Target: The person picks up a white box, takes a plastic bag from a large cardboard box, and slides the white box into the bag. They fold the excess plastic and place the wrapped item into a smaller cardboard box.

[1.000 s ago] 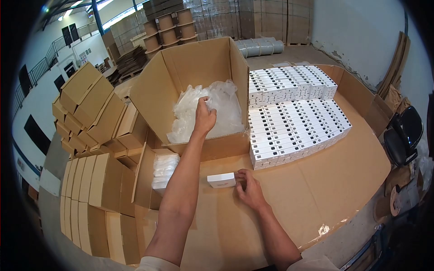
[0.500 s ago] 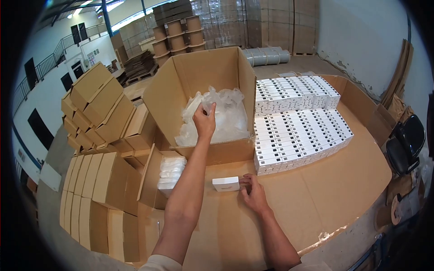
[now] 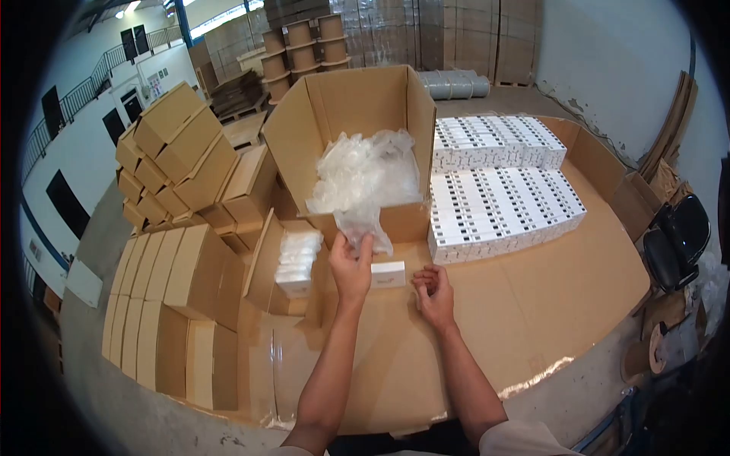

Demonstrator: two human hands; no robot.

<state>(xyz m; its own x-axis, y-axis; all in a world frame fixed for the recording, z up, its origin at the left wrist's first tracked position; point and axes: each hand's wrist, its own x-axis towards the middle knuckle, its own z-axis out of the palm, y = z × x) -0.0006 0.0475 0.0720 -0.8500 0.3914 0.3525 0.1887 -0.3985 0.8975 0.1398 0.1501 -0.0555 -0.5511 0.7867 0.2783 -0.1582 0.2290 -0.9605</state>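
Observation:
A clear plastic bag (image 3: 360, 226) is pinched in my left hand (image 3: 352, 267), in front of the large open carton (image 3: 418, 216). More clear bags (image 3: 365, 171) lie heaped inside that carton. Just right of my left hand, a small white box (image 3: 389, 274) stands on the cardboard-covered table (image 3: 487, 334). To the right of this box is my right hand (image 3: 436, 295), its fingers loosely curled and apart from the box; nothing shows in them. A smaller open carton (image 3: 262, 270) at the left holds a row of wrapped white boxes (image 3: 299, 258).
Rows of white boxes (image 3: 506, 209) are stacked behind and to the right. Brown cartons (image 3: 163, 273) are piled at the left. A black chair (image 3: 673, 243) stands beyond the right edge. Spools (image 3: 302, 57) stand in the background.
My left hand has come out of the large carton toward me with a clear bag. My right hand has moved off the small white box. The view has shifted slightly.

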